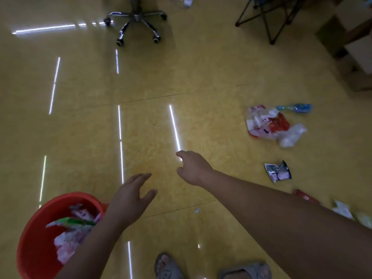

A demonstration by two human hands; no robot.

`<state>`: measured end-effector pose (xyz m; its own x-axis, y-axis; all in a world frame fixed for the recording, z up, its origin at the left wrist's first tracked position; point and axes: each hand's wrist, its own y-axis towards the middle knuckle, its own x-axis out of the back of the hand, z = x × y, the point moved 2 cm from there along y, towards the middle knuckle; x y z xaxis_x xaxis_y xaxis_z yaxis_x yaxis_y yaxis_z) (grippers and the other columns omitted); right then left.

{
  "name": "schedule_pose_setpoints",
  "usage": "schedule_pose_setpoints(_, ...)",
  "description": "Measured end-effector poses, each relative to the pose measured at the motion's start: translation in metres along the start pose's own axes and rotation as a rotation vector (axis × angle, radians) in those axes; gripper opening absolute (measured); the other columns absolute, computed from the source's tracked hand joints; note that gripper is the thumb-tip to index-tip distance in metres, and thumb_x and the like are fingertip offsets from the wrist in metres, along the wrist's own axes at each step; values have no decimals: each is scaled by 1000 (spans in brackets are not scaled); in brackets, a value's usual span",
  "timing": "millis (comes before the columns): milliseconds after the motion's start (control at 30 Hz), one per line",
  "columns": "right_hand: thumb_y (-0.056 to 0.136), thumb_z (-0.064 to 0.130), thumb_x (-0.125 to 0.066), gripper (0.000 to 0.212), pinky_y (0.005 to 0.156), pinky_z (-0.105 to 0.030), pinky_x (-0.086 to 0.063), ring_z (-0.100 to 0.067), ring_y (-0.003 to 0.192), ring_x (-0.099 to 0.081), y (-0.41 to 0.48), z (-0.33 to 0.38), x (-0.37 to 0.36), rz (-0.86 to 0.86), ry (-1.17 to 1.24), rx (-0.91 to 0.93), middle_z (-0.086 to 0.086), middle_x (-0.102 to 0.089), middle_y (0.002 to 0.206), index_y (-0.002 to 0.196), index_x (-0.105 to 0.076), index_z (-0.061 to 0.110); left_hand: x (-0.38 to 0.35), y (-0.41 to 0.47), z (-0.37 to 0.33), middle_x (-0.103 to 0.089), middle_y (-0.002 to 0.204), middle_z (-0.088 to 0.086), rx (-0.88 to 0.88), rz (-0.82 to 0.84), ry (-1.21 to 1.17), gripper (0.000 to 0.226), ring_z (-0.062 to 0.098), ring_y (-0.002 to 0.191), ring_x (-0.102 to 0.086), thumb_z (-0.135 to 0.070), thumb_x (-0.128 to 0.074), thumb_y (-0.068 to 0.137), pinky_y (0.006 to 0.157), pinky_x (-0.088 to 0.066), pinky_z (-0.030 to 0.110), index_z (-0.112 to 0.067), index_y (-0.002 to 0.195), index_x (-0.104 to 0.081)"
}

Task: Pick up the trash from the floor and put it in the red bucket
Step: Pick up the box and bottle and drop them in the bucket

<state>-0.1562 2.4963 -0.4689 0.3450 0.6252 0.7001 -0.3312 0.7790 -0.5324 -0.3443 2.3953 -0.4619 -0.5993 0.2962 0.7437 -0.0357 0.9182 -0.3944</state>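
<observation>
The red bucket (34, 234) stands at the lower left with several crumpled wrappers inside. My left hand (130, 196) hovers just right of its rim, fingers spread and relaxed, holding nothing. My right hand (192, 168) reaches out over the bare floor, fingers loosely curled, empty. Trash lies on the floor to the right: a red-and-white plastic bag (263, 123), a blue bottle (295, 108), a clear crumpled plastic piece (292, 135), a dark snack packet (278, 171), a red wrapper (305, 197) and pale wrappers (345, 210) beside my right forearm. A tiny scrap (197, 210) lies near my arm.
An office chair base (136, 23) on castors stands at the top centre. A black folding frame (267, 19) and cardboard boxes (356, 53) fill the top right. My sandalled feet (207, 268) are at the bottom. The glossy yellow floor reflects ceiling lights.
</observation>
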Motion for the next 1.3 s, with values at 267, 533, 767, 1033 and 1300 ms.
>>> schedule_pose_setpoints(267, 92, 21, -51, 58, 100, -40, -46, -27, 128, -46, -39, -87, 38, -73, 77, -91, -9, -44, 144, 147, -35, 18, -25, 21, -83, -50, 144, -3, -106, 17, 28, 59, 15, 128, -49, -44, -64, 88, 101, -40, 30, -29, 142, -46)
schedule_pose_setpoints(533, 92, 24, -52, 57, 98, -38, -46, -26, 125, -48, -89, -192, 57, -117, 160, -215, -8, -46, 141, 146, -36, 19, -73, 35, -174, -49, 145, -1, -225, 110, 98, 60, 17, 130, -48, -42, -63, 89, 98, -38, 27, -28, 144, -43)
schedule_pose_setpoints(767, 93, 24, -53, 56, 98, -37, -45, -26, 125, -48, -134, -288, 69, -144, 264, -339, -10, -46, 140, 146, -36, 18, -118, 51, -254, -50, 144, -1, -319, 210, 164, 60, 16, 128, -50, -42, -62, 90, 98, -40, 27, -28, 144, -43)
schedule_pose_setpoints(1033, 93, 24, -53, 57, 99, -36, -44, -25, 126, -47, -170, -381, 83, -182, 352, -442, -10, -46, 141, 147, -36, 18, -172, 73, -336, -51, 143, -1, -409, 308, 230, 60, 14, 126, -51, -43, -62, 89, 97, -43, 29, -31, 144, -42)
schedule_pose_setpoints(1300, 93, 26, -55, 57, 95, -35, -45, -25, 122, -50, -211, -456, 84, -213, 442, -526, -10, -49, 137, 146, -37, 18, -229, 81, -409, -54, 139, -1, -480, 359, 300, 60, 13, 119, -55, -44, -64, 88, 94, -43, 26, -32, 143, -44)
